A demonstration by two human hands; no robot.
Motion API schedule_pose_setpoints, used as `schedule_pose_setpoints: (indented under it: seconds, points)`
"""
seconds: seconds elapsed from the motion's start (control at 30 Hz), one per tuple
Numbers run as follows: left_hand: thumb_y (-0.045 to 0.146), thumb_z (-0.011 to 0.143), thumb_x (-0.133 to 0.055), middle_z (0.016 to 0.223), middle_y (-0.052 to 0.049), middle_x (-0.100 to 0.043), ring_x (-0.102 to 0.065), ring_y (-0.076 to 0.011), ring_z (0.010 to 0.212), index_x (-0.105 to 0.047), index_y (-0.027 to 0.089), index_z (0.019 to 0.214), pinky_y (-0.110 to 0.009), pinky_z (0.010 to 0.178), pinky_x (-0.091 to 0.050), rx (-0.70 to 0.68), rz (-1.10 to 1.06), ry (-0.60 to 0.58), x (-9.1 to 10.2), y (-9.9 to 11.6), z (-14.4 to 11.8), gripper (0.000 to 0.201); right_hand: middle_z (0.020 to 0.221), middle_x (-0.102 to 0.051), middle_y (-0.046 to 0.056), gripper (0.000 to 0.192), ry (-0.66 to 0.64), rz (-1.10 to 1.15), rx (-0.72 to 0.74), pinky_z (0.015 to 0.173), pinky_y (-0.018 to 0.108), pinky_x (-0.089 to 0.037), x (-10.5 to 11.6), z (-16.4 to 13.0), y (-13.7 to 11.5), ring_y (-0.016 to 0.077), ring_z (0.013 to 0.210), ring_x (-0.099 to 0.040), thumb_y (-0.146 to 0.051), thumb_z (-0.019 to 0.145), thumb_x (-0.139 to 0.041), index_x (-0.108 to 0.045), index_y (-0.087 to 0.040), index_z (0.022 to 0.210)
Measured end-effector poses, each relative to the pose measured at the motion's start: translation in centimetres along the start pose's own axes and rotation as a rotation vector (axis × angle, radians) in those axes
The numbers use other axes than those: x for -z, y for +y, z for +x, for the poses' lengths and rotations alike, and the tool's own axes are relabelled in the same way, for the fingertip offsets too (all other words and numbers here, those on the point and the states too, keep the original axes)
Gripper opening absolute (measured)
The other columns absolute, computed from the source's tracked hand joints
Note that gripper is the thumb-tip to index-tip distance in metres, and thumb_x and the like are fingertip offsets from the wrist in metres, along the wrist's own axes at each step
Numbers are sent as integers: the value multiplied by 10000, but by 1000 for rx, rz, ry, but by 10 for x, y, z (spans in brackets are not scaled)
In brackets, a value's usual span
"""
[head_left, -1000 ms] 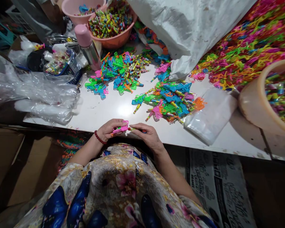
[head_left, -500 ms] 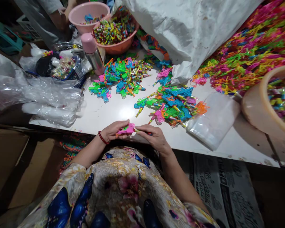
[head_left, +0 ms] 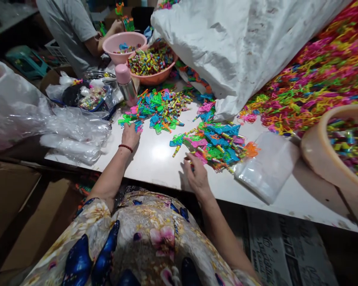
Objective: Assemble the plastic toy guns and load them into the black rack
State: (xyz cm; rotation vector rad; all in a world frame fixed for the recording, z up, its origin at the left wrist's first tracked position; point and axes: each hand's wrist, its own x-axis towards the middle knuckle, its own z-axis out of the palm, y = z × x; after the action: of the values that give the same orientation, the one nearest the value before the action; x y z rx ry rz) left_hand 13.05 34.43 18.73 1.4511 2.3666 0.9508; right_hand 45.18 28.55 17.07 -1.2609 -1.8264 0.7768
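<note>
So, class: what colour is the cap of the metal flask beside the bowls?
Pale pink: the flask cap shows best in the head view.

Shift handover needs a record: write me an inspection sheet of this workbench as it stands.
Surface: white table, bare patch in the middle.
Job's things: near toy pile; far toy pile.
Clutter: clear bags, white sack, pink-capped flask, pink basins, bag stack.
Hands: left hand reaches the far pile's edge; right hand at the near pile; grip unclear.
Cables: nothing seen.
Surroundings: another person's arm at the far basin.
</note>
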Motion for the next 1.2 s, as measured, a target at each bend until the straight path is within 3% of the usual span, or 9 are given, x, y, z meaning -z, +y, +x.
schedule_pose_setpoints:
  seconds: [0.07, 0.13, 0.3, 0.43, 0.57, 0.67, 0.8, 1.0, 1.2]
  points:
    - [168, 742, -764, 1103, -133, -553, -575, -296, 1047, -566, 187, 839, -407, 929, -440, 40, -75, 37, 1, -2, -3, 221, 942, -714, 79, 394, -139, 115, -124, 838, 379, -543, -15, -10, -7, 213, 866, -677, -446, 957, -483, -620, -185, 1219]
    - [207, 752, -770, 998, -90, -590, -613, -238, 958, -558, 190, 779, -351, 856, -494, 142, -265, 60, 4, -1, -11, 214, 836, -703, 39, 374, -199, 182, -206, 794, 351, -532, -23, -16, -12, 194, 785, -664, -471, 927, -531, -622, -191, 1158]
    - [330, 838, -715, 769, -39, -666, -668, -149, 640, -600, 166, 936, -247, 591, -530, 499, -967, -172, 13, 10, -41, 223, 823, -698, 29, 311, -239, 336, -240, 689, 304, -504, -28, -14, -15, 175, 757, -637, -500, 908, -562, -638, -208, 985]
    - [256, 812, -727, 821, -75, -726, -734, -197, 715, -612, 142, 970, -279, 632, -583, 532, -1260, -256, 20, 20, -65, 227, 740, -670, 3, 437, -295, 471, -279, 604, 273, -479, -34, -14, -16, 155, 674, -611, -557, 930, -535, -614, -202, 1173]
    - [179, 826, -642, 1001, -136, -751, -739, -238, 923, -661, 123, 1033, -332, 750, -616, 556, -1469, -464, 25, 30, -83, 215, 799, -676, 13, 400, -274, 444, -282, 631, 273, -475, -35, -18, -19, 151, 698, -597, -562, 940, -524, -603, -213, 1119]
    - [100, 805, -620, 1126, -131, -739, -732, -203, 916, -668, 150, 1115, -269, 687, -603, 539, -1526, -569, 24, 39, -95, 317, 823, -671, 16, 375, -302, 474, -246, 694, 286, -485, -31, -19, -25, 157, 744, -607, -543, 951, -514, -632, -215, 1087]
    - [119, 826, -677, 1092, -134, -745, -731, -215, 954, -682, 114, 1038, -282, 761, -613, 588, -1500, -596, 15, 53, -112, 212, 818, -639, 5, 401, -265, 508, -267, 686, 278, -475, -26, -18, -34, 158, 761, -606, -540, 906, -588, -645, -208, 1124]
    - [177, 782, -789, 872, -80, -751, -717, -152, 754, -685, 111, 877, -275, 739, -610, 720, -1445, -581, -3, 72, -142, 155, 691, -564, -30, 388, -175, 475, -288, 621, 265, -425, -29, -16, -28, 129, 627, -490, -588, 821, -666, -652, -208, 900]
    - [138, 636, -875, 688, -10, -687, -623, -85, 569, -683, 109, 769, -172, 514, -502, 786, -1378, -621, -12, 74, -147, 235, 643, -562, -27, 378, -122, 431, -290, 605, 257, -420, -24, -14, -15, 127, 605, -478, -582, 855, -626, -629, -210, 786]
